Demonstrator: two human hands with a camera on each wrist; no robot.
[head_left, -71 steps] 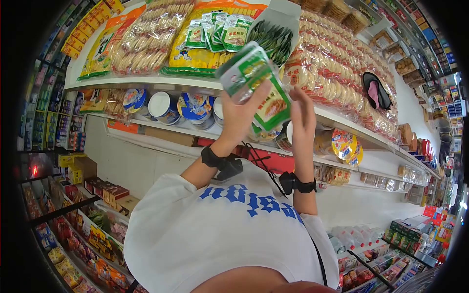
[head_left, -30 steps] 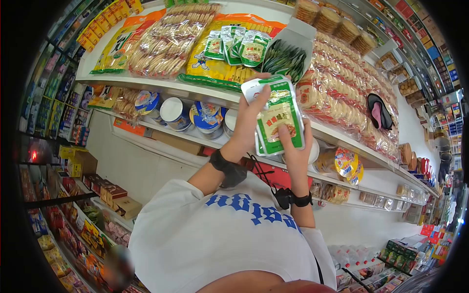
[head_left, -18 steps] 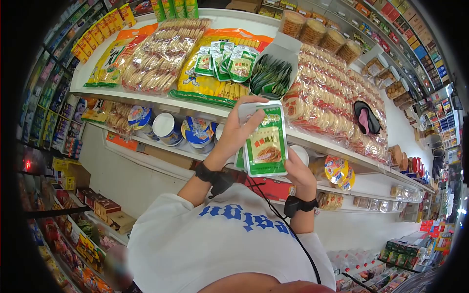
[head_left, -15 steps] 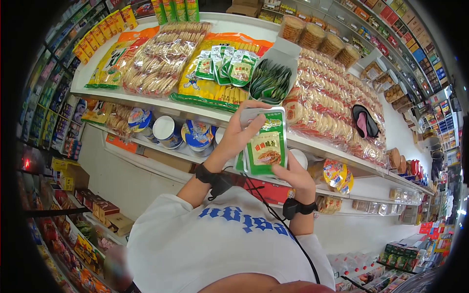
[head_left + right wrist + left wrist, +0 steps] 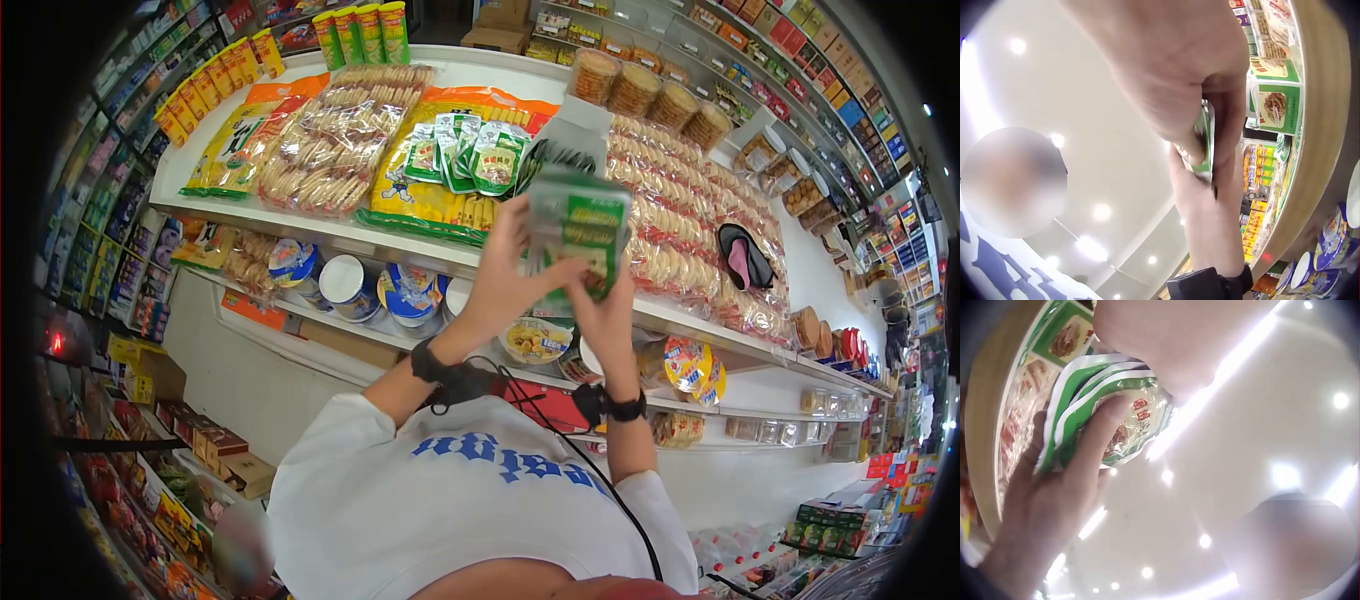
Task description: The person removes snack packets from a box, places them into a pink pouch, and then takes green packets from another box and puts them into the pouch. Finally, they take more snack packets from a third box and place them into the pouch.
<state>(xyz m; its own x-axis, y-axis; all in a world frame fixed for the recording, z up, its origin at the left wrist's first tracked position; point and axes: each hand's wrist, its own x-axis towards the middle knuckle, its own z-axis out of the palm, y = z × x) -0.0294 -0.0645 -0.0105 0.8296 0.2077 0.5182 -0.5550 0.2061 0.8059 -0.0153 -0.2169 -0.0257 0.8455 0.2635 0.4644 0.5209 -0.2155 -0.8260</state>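
Both hands hold a small stack of green and white snack packets point(image 5: 590, 215), raised in front of the shelf and motion-blurred in the head view. My left hand point(image 5: 505, 275) grips their left side, thumb across the front. My right hand point(image 5: 605, 310) pinches the lower right part. In the left wrist view, the right hand point(image 5: 1054, 494) has its thumb over the fanned packets point(image 5: 1066, 419). The right wrist view shows a packet edge-on between the two hands. Just behind is an opened carton point(image 5: 580, 125) of similar packets, partly hidden by the held ones.
Several matching packets point(image 5: 495, 165) lie on a yellow snack bag point(image 5: 420, 200) to the left. Bagged round crackers point(image 5: 660, 210) lie to the right, with a black and pink item point(image 5: 748, 257) on them. Below the shelf edge point(image 5: 330, 232) stand tubs point(image 5: 345, 280).
The packets have gone from upright, front facing out, to higher and slightly right, now overlapping the carton. Both hands moved up with them, and the left thumb shifted lower on the packets.
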